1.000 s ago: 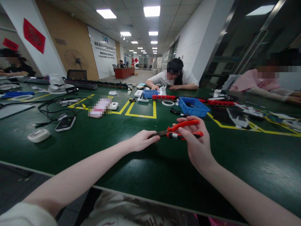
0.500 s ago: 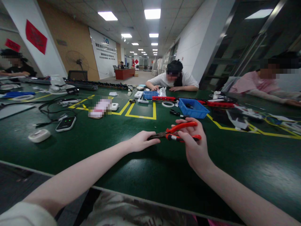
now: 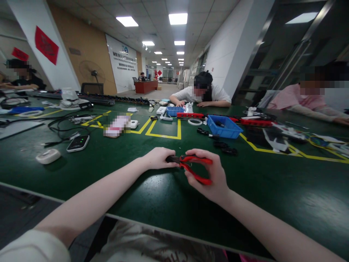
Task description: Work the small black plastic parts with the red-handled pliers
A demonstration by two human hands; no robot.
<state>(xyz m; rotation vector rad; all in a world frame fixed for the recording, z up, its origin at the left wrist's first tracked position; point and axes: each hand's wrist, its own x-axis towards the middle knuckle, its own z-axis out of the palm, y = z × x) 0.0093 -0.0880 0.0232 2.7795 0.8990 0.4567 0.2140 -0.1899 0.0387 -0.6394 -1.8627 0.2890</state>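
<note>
Pliers [image 3: 183, 159] over the surface [image 3: 152, 196], inside its near edge: left hand [image 3: 159, 158] pinches the nose [image 3: 173, 159], likely steadying; right hand [image 3: 219, 180] grips spread handles [image 3: 200, 159].

one head-worn view looks forward and slightly down across the tabletop [image 3: 163, 207], left hand [image 3: 156, 158] and right hand [image 3: 219, 182] close at centre frame, ceiling lights [image 3: 178, 18] along the top.
</note>
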